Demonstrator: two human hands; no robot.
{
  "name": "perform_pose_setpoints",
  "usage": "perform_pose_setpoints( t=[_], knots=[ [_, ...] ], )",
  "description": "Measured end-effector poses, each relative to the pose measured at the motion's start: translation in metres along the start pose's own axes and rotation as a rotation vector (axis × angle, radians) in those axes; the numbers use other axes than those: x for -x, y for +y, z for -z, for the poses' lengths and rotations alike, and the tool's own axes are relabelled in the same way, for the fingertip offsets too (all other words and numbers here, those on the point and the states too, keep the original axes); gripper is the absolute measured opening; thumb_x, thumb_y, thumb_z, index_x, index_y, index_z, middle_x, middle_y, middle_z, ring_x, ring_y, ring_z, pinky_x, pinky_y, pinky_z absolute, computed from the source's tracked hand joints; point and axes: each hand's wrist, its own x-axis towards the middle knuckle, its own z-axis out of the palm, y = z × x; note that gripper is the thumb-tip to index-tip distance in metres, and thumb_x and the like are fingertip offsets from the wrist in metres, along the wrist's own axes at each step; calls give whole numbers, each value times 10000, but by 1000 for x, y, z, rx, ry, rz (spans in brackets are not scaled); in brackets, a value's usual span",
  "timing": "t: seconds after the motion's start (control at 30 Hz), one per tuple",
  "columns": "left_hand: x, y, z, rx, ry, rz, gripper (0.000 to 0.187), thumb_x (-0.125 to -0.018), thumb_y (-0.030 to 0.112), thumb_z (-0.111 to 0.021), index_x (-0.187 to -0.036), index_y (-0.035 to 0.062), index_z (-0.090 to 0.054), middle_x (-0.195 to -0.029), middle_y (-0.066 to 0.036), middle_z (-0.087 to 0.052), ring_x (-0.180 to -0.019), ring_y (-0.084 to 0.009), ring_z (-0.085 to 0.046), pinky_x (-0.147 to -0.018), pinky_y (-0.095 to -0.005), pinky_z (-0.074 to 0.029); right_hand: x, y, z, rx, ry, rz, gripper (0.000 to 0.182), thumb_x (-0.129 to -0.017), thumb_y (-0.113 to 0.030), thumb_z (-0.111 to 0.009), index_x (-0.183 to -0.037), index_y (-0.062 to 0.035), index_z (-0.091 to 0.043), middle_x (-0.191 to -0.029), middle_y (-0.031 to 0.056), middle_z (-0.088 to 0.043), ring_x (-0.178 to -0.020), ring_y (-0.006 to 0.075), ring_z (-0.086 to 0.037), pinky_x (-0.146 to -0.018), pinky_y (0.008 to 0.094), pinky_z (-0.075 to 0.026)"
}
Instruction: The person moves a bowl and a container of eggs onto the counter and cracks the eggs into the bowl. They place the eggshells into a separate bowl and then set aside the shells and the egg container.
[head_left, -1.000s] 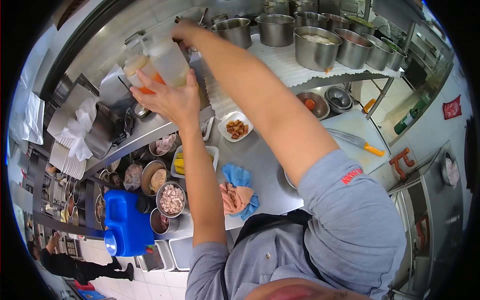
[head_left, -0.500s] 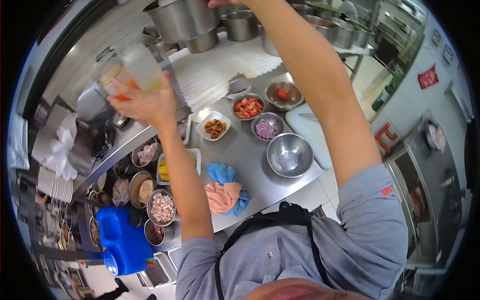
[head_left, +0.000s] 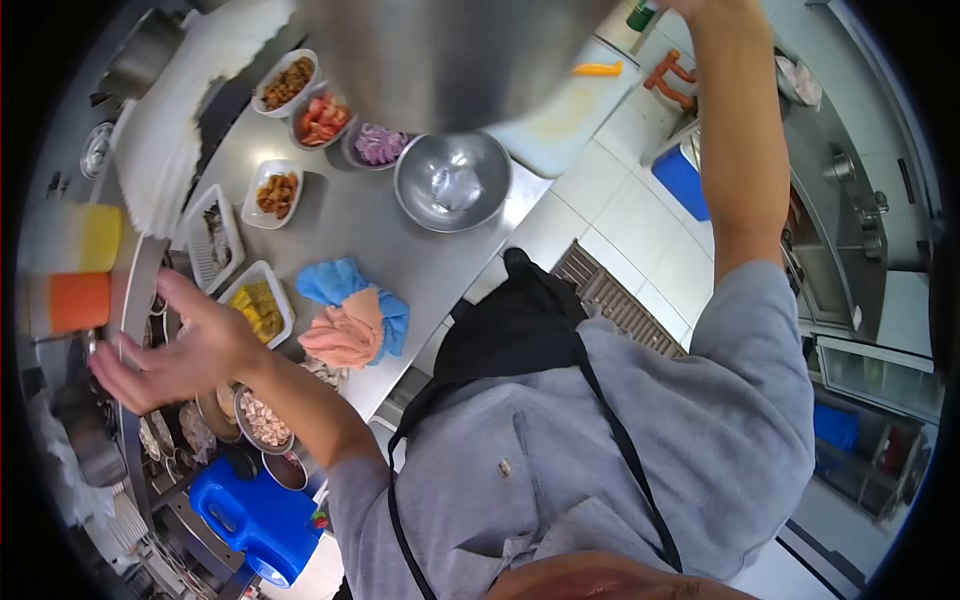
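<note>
A large steel pot (head_left: 450, 65) hangs close in front of me at the top, blurred and cut off by the frame edge. My right hand (head_left: 700, 8) is at the top edge beside it, mostly out of view. The raised pot appears held by this hand, though the grip itself is hidden. My left hand (head_left: 185, 350) is open with its fingers spread, holding nothing. Nearest to it are a container with orange contents (head_left: 80, 300) and one with yellow contents (head_left: 95, 237), standing apart from the fingers.
On the steel counter (head_left: 340, 215) sit an empty metal bowl (head_left: 453, 185), chopped onion (head_left: 378, 145), cut tomato (head_left: 325, 120), browned pieces (head_left: 277, 193) and cloths (head_left: 355, 315). A white cutting board (head_left: 560, 120) lies at right. A blue jug (head_left: 255, 520) stands lower left.
The pot has come from the back stack toward me and right, along with my right hand. My left hand has drawn back from the containers, lower and leftward. The view has turned.
</note>
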Motion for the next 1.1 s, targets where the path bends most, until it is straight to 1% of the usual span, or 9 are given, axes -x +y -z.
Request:
perform_pose_setpoints(
  t=[0.07,0.1,0.17,0.23,0.33,0.57,0.9,0.97,1.1],
  knots=[
    [42,40,16,179,-123,-65,624,-775,124,-795,-1259,-13,-424,-1270,-190,-393,-1193,-326,-438,-1012,-452,-414,28,49,26,-92,-2,111,110,-825,-66,-595,-907,-25,-655,-825,28,-630,-721,123,-596,-685,261,-527],
    [62,57,20,269,-173,-94,558,-798,103,-775,-1238,-16,-454,-1248,-189,-432,-1156,-322,-472,-987,-440,-430,42,73,45,-201,16,-177,188,-872,-108,-584,-1006,-12,-674,-924,79,-687,-843,170,-647,-785,311,-525],
    [115,86,29,288,-471,205,594,-798,121,-761,-1277,-13,-437,-1284,-210,-429,-1196,-354,-453,-1018,-479,-384,55,139,86,-176,-59,-292,220,-874,-164,-636,-966,34,-605,-762,40,-616,-640,142,-654,-433,254,-521],
    [149,113,24,262,-673,497,542,-806,122,-749,-1253,-26,-482,-1256,-229,-475,-1167,-375,-482,-1000,-493,-380,76,167,76,-76,270,-407,145,-888,-138,-561,-903,1,-599,-762,42,-597,-521,124,-580,-376,276,-506],
    [176,138,2,256,-843,571,505,-805,119,-745,-1228,-35,-516,-1205,-225,-512,-1148,-386,-495,-1000,-478,-381,84,226,97,-44,84,-524,87,-855,-83,-543,-879,-2,-561,-739,59,-576,-512,139,-568,-400,277,-506],
    [167,199,-77,335,-893,489,472,-796,106,-744,-1210,-15,-552,-1188,-205,-525,-1115,-376,-523,-972,-450,-415,71,342,97,-161,213,-517,104,-873,-63,-505,-798,9,-508,-751,71,-529,-527,154,-569,-400,281,-523],
    [181,221,-107,336,-876,494,442,-811,123,-740,-1194,-12,-566,-1148,-203,-556,-1104,-371,-535,-970,-437,-421,48,360,106,-49,5,-593,139,-868,-113,-583,-874,-5,-496,-829,135,-584,-627,223,-631,-523,374,-563],
    [179,211,-102,230,-916,516,413,-820,133,-734,-1172,-14,-577,-1130,-203,-561,-1080,-377,-545,-959,-439,-429,44,374,115,643,20,-182,211,-812,-142,-643,-959,-25,-546,-956,184,-618,-785,311,-649,-677,457,-560],
    [198,178,-95,187,-915,590,350,-814,106,-715,-1116,-26,-599,-1084,-193,-563,-1041,-374,-559,-930,-440,-444,19,328,106,982,-181,194,332,-717,-129,-677,-1030,-54,-597,-1021,129,-615,-1035,416,-588,-782,450,-543]
  ],
)
